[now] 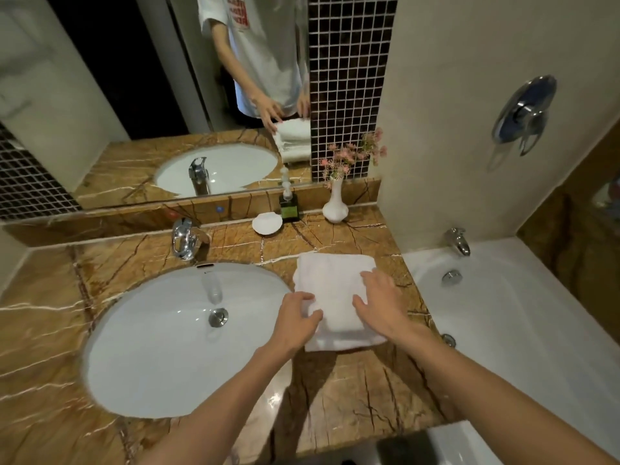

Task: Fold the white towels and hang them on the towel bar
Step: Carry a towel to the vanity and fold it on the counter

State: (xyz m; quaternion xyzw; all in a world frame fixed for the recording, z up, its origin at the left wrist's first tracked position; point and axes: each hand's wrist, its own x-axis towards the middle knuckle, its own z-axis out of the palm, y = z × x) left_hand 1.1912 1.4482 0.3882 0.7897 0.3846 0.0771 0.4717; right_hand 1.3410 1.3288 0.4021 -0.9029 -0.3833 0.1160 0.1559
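Observation:
A folded white towel (332,280) lies on the brown marble counter (352,391), between the sink and the bathtub. My left hand (297,318) grips the towel's left edge, fingers curled over it and thumb on top. My right hand (380,302) lies flat on the right half of the towel, fingers spread and pressing down. No towel bar is in view.
An oval white sink (161,344) with a chrome tap (184,238) sits to the left. A white bathtub (513,330) lies to the right. A shell soap dish (267,223), a dark soap bottle (288,206) and a white flower vase (335,204) stand along the mirror (167,95).

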